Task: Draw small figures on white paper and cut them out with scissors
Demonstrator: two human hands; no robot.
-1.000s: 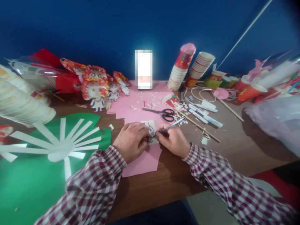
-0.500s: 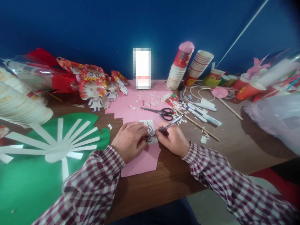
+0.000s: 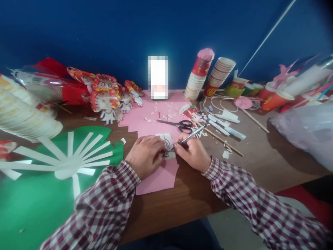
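A small piece of white paper [image 3: 168, 141] with dark purple pen lines lies on pink paper [image 3: 157, 178] in front of me. My left hand [image 3: 145, 154] rests over its left part, fingers curled together and holding it down. In my right hand [image 3: 194, 152], closed in a writing grip, is a pen [image 3: 192, 134] tilted up to the right. The pen's tip is hidden by my fingers, by the right edge of the drawing. Black-handled scissors [image 3: 179, 124] lie just beyond both hands, blades pointing left.
Left are green paper with white strips [image 3: 114, 149], paper-cup stacks [image 3: 33, 114] and cut-out figures [image 3: 108, 114]. A blurred bright screen [image 3: 158, 78] stands behind. More cup stacks [image 3: 221, 74], markers [image 3: 218, 125], a stick [image 3: 229, 146], scraps and a plastic bag [image 3: 304, 128] lie right.
My right hand and the pen have shifted very slightly to the right. My left hand stays on the white paper; the whole view has moved a little.
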